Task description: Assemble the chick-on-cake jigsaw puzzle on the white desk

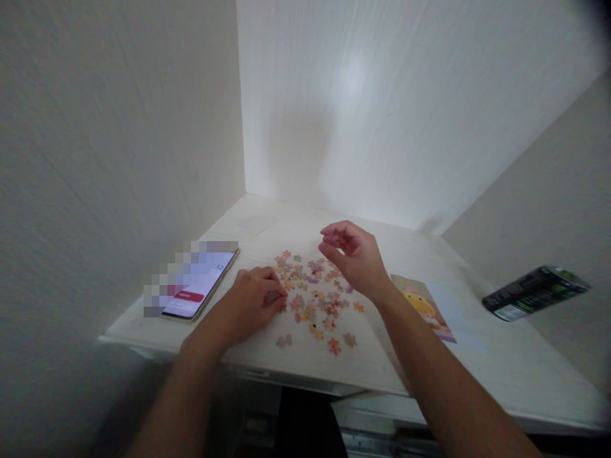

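Puzzle pieces (308, 313) lie loose mid-spread on the table (372, 359): small, knobbly, pink, orange, yellow, greyish; dozens, too jumbled for me to count exactly. I see two hands: left hand (252, 302) low at the pile's left edge, fingers curled, can't tell if pinching; right hand (358, 256) raised by the far right side, fingers bent, thumb slightly apart. One phone (193, 286) left; one picture card (424, 308), one dark canister (534, 292) right.

Puzzle pieces (310, 312) lie scattered mid-surface (372, 362), between a phone (198, 283) on the left and a picture card (424, 308) on the right. Farther right is a canister (537, 292). A wall (344, 127) rises behind the surface.
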Available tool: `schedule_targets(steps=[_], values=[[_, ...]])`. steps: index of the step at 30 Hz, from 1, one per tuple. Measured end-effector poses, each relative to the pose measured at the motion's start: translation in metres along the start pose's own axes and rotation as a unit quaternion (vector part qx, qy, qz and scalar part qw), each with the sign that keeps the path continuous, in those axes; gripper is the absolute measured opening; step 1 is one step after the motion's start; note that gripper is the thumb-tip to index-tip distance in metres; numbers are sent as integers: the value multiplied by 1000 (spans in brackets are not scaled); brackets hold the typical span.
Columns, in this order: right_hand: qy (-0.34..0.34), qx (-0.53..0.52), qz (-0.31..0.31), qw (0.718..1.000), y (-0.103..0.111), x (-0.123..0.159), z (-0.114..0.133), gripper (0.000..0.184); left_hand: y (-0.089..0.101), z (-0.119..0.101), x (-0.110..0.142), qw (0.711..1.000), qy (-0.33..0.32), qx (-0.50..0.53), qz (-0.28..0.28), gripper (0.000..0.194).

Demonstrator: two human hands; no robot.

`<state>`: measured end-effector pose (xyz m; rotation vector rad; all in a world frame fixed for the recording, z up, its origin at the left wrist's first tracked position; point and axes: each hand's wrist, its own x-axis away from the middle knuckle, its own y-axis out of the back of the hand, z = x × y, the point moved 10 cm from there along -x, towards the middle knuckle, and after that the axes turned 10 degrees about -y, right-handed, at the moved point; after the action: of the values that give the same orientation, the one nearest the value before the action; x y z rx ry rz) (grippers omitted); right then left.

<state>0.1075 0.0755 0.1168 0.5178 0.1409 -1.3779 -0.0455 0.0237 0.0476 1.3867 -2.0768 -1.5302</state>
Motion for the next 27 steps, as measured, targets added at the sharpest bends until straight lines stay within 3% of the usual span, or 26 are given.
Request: schedule_targets(steps=[3,6,8,12,27], values=[[37,-65,-49,996,-3,51,44,19,28,-28,1,991,-37,28,-129,13],[37,-109,-152,982,-2,109,67,21,49,-76,9,944,-141,183,-237,19],[42,-138,-216,966,0,140,73,25,51,-106,15,911,-195,269,-242,28],[58,-193,-290,936,4,172,80,30,47,-135,25,893,-217,329,-217,34],[72,-212,-317,922,-5,196,117,36,69,-152,56,877,-221,349,-245,33]])
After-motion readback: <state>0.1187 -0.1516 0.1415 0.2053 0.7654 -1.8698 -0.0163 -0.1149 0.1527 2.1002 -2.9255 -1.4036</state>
